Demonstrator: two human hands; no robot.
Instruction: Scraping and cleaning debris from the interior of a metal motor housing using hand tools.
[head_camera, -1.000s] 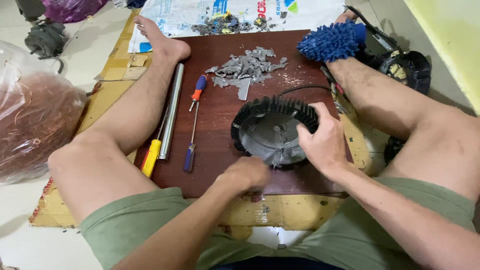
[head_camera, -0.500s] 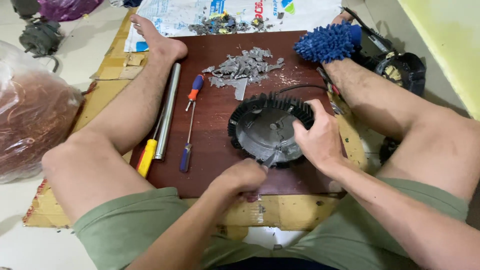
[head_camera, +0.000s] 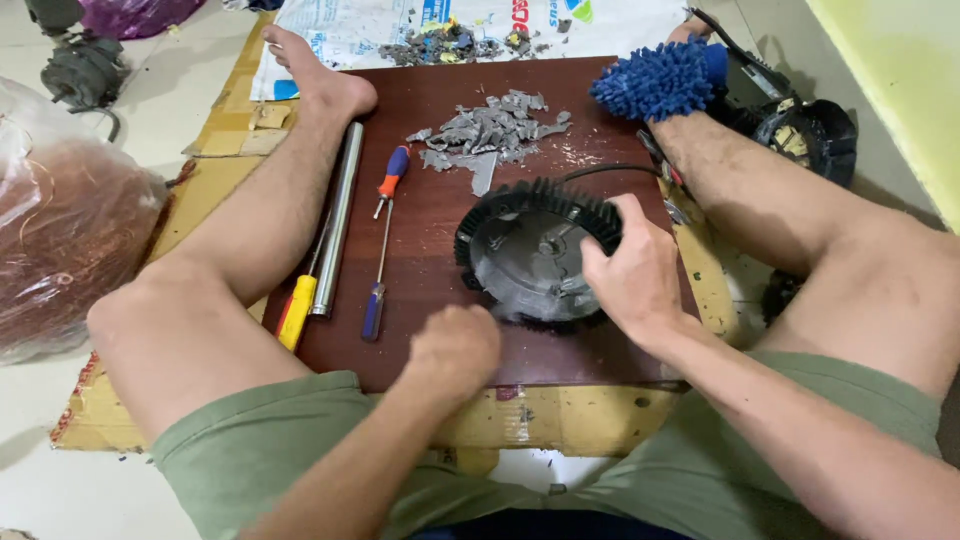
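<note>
A round black disc with fins around its rim (head_camera: 520, 262) lies on a dark brown board (head_camera: 430, 215) between my bare legs. My right hand (head_camera: 632, 278) grips the disc's right rim, fingers curled over the fins. My left hand (head_camera: 452, 350) is a closed fist on the board, just in front of the disc's near-left edge; nothing shows in it. A thin black cable curves away behind the disc.
Left of the disc lie a red-and-blue screwdriver (head_camera: 392, 178), a blue-handled one (head_camera: 373, 310), a yellow-handled tool (head_camera: 297, 310) and a metal tube (head_camera: 338, 215). Grey scraps (head_camera: 490, 130) sit at the back, a fluffy blue cloth (head_camera: 655, 80) and black housing (head_camera: 815, 135) right, a wire-filled bag (head_camera: 60, 240) left.
My left fist has drawn slightly left, away from the disc's near edge. My right hand keeps its hold on the rim, and the disc has barely moved.
</note>
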